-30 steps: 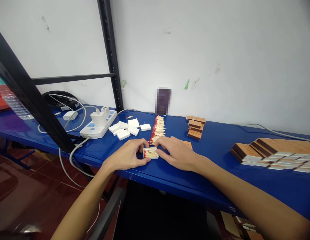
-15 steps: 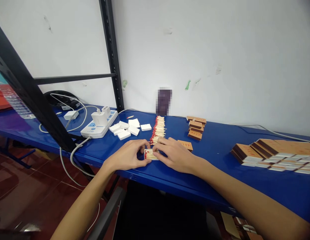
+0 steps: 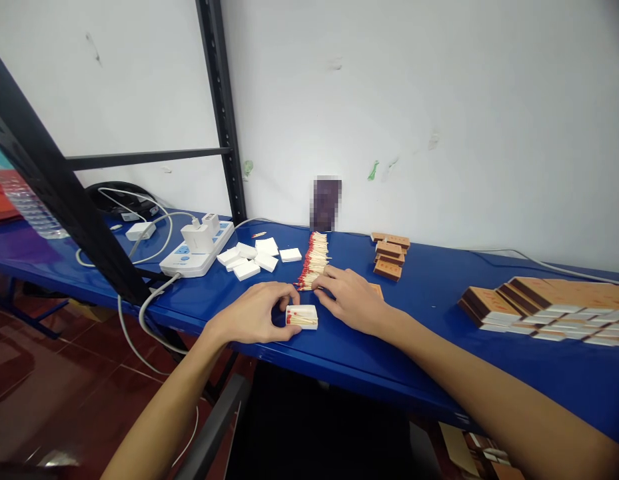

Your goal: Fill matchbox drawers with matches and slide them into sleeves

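A small white matchbox tray [image 3: 312, 312], holding several red-tipped matches along its near side, sits between the thumb and fingers of my left hand [image 3: 256, 313]. My right hand [image 3: 352, 300] is at the near end of a long row of loose matches [image 3: 316, 257]. Its fingers are bent and a little apart, with the tips beside the matchsticks; nothing shows between them. Partly behind that hand lies a brown matchbox sleeve [image 3: 378, 291].
White trays [image 3: 256, 257] lie scattered at left, beside a power strip [image 3: 199, 253] with chargers and cables. Brown matchbox sleeves [image 3: 388, 259] are piled at the back. Stacked matchboxes [image 3: 544, 307] fill the right side of the blue table [image 3: 424, 333]. A black shelf post [image 3: 84, 200] rises at left.
My right hand has left the tray and moved up to the near end of the match row. The tray is now more fully exposed, still in my left hand.
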`<state>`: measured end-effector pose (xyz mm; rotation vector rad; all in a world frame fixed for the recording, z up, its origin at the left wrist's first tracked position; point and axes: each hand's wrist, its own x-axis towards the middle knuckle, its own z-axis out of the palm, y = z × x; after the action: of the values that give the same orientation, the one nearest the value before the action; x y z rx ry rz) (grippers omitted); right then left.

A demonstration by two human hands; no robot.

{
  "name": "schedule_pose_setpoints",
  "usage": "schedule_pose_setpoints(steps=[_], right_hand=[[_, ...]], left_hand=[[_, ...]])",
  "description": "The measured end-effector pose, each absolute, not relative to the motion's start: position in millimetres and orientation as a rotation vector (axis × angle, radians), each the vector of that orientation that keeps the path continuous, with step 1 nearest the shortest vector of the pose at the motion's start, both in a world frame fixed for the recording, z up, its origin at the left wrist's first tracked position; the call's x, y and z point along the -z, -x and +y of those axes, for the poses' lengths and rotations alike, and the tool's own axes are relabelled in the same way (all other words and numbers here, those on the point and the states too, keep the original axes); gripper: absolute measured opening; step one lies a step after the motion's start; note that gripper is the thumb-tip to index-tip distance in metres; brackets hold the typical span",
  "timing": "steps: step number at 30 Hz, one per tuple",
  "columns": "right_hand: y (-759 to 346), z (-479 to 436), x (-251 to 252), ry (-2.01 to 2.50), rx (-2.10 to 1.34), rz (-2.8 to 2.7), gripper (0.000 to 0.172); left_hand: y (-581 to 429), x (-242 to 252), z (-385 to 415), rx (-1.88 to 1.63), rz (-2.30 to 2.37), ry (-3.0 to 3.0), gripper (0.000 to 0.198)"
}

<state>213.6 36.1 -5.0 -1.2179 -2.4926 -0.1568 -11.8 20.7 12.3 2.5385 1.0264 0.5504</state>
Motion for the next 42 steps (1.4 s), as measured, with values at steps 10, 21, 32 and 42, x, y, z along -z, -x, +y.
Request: schedule_pose_setpoints(steps=[10,21,32,42], right_hand=[[-210,40,8,1.187,0.164,-2.534,0.015],[-210,37,3,1.214,0.064,-2.55,0.014],[-205,19,-7,1.022,-0.045,-2.464,0.01],[-211,33,2,1.165,0.037,-2.556,0.017]], left_hand=[[12,-12,21,-0.543,1.023,-2.538,0.026],[12,-12,21,-0.553,1.026,-2.525,0.027],[11,-10,22,-0.597,1.06,-2.48,0.021],[13,-8,23,-0.601,1.069,-2.451,0.025]])
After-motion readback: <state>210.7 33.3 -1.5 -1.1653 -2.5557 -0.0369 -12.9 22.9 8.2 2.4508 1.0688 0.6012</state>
